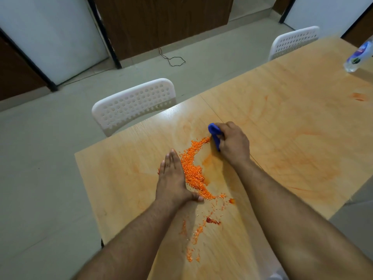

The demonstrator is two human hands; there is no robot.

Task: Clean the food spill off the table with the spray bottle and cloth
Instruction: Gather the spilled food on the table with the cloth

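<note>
Fingers [226, 129] around cloth [214, 134]

Single head cam, wide-angle, looks fwd and down, close over table [125, 178] near corner.

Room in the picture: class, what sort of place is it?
Probably a dining or meeting room: a long wooden table, white plastic chairs tucked along it, and a tiled floor with doors behind.

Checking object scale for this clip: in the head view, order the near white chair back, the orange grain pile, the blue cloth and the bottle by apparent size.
1. near white chair back
2. orange grain pile
3. bottle, far away and cut by the frame edge, so unsure
4. blue cloth, mostly hidden in the right hand
</note>
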